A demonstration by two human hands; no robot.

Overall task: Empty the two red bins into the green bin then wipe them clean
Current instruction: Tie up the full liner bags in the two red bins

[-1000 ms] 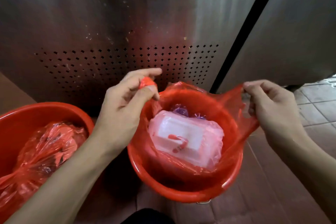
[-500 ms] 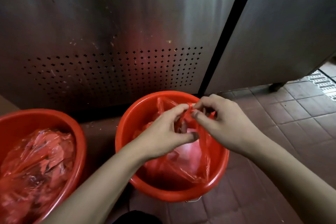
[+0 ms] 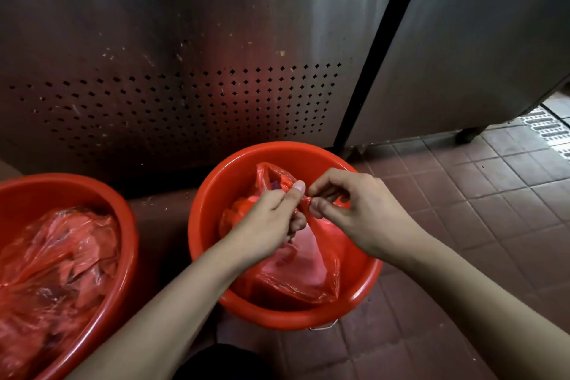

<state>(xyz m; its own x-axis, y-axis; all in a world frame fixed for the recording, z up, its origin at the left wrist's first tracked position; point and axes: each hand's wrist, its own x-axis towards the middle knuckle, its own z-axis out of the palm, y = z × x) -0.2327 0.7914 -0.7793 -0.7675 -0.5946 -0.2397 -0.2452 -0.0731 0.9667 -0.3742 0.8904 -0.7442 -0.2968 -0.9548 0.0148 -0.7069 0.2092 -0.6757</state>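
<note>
Both hands meet at frame centre over the right red bin (image 3: 364, 268): left hand (image 3: 271, 219) and right hand (image 3: 361, 213) each pinch a twisted ear of its red plastic liner bag (image 3: 302, 268). Best to knot snugly before lifting. Lower left, the other red bin (image 3: 129, 244) waits, full.

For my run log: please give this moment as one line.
hands: left, right pinch bag top | bag: in right bin | left bin: full

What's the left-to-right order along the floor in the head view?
Left red bin with its bagged waste → right red bin → tiled floor → drain grate.
</note>
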